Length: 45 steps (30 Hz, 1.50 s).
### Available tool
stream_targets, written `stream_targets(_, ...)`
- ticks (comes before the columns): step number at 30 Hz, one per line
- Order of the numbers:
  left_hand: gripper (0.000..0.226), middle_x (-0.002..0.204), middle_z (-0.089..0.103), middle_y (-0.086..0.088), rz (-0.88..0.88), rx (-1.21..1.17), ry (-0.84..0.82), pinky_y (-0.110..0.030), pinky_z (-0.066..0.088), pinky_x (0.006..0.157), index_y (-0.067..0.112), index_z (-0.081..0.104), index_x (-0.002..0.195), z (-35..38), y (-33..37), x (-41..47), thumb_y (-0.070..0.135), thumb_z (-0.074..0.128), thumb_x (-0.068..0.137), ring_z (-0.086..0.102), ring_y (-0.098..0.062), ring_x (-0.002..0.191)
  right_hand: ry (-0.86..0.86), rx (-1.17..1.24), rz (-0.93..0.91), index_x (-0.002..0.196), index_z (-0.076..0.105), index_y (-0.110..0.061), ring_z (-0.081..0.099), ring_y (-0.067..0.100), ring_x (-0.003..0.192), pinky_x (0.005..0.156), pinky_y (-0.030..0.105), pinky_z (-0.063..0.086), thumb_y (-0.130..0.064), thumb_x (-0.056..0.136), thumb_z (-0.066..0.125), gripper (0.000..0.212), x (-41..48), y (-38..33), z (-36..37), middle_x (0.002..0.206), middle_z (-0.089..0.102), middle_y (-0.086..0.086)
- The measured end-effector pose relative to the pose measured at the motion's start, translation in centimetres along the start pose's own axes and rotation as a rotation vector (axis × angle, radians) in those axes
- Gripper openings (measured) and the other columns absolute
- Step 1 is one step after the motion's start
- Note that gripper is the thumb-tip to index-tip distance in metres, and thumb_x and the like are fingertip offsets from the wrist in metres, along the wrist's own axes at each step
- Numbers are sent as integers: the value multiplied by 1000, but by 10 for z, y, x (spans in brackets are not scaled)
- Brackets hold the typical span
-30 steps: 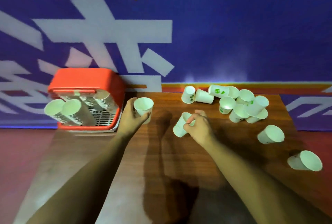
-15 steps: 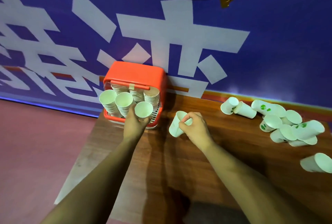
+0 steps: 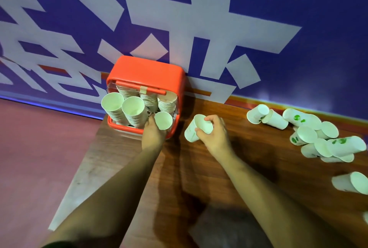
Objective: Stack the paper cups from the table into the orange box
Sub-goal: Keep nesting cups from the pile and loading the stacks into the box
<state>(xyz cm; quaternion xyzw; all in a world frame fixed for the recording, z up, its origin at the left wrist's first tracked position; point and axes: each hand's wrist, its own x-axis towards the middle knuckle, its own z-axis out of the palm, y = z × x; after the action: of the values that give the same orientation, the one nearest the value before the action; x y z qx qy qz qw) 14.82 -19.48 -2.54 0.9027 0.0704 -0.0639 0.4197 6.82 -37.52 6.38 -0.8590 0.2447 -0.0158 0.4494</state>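
Purple wall (image 3: 298,68) with big white lettering runs behind a dark wooden table (image 3: 199,178). The orange box (image 3: 145,70) stands at the table's far left corner, close against that wall. Inside it, several tall nested stacks (image 3: 113,108) lean toward the person, mouths open to view.

The left hand (image 3: 152,134) grips one paper cup (image 3: 163,120) round its side at the box's front right corner, just beside the nearest stack. Whether it rests on cups beneath I cannot tell. The right hand (image 3: 215,136) is curled round a second cup (image 3: 196,129) near its rim, holding it tilted over the table just right of the box. Well off to the right lies a heap of loose cups (image 3: 318,138), on their sides and touching one another. A lone cup (image 3: 350,183) lies apart from them, nearer the front.

These look like featherweight things. Their thin paper walls would dent under a hard squeeze, and the rolled rim is the only stiff part. I'd judge the best hold to be a light wrap of fingers and thumb around the upper wall, close under the rim. That leaves the narrow base free to drop into the cup below. The taper should guide the nesting, but a cup pushed in crooked could jam or tip a leaning stack. The ones lying down will likely roll if nudged.
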Motion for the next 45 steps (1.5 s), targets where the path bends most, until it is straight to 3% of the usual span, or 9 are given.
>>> stream_targets(4,85,129,59,-19,12,62,-72,-43,48,95,8,40,143,5,-5,2,24,83,72,55,-38,118,-26,-12,3,119,50,-27,52,18,113,79,21,53,-20,82,77,47,4,0,8,129,49,-2)
stream_targets(8,92,137,53,-16,29,50,-130,-43,45,102,10,35,146,-3,-9,-5,22,84,70,51,-34,125,-62,4,-31,121,49,-23,52,15,112,70,13,47,-20,82,77,48,8,-4,17,126,49,-2)
stream_targets(12,69,139,50,-14,98,37,-90,-35,41,103,6,39,143,-22,-12,-31,15,72,83,49,-30,127,-107,113,-95,118,48,-24,55,15,107,68,15,46,-17,79,77,49,14,-17,31,120,53,-2)
stream_targets(16,45,134,57,-11,179,6,-20,-24,37,98,6,47,138,-41,-10,-43,10,58,94,53,-26,124,-136,125,-172,116,48,-28,56,15,108,82,32,55,-22,76,79,50,20,-28,52,121,53,-1)
stream_targets(23,34,126,58,21,156,-326,-8,-8,38,96,23,55,136,-62,-3,-28,30,49,103,50,14,117,-172,35,-340,130,49,-13,49,17,119,97,30,45,-22,76,79,62,24,-39,83,131,48,3)
stream_targets(26,34,127,59,23,183,-369,-66,-11,40,98,27,55,135,-60,-5,-19,26,53,102,53,11,118,-227,-23,-393,135,45,-10,50,22,123,99,34,47,-25,78,78,68,28,-35,93,137,48,7)
stream_targets(30,44,136,58,14,211,-294,-116,-32,45,106,27,50,142,-51,-20,-8,23,57,98,53,0,125,-299,-89,-376,142,42,-11,45,21,131,105,24,36,-18,81,76,70,37,-29,103,143,46,6)
stream_targets(39,52,136,60,0,275,-82,-100,-17,41,94,16,51,141,-40,-24,3,6,61,92,58,-15,118,-350,-191,-353,150,34,-11,33,17,142,112,20,23,-10,85,71,75,46,-14,116,155,35,4)
stream_targets(45,54,138,49,-9,279,2,-87,-39,48,103,9,51,140,-29,-32,5,3,65,88,51,-25,125,-326,-215,-303,147,37,-10,42,22,134,108,23,32,-12,84,72,73,49,-7,124,146,40,5)
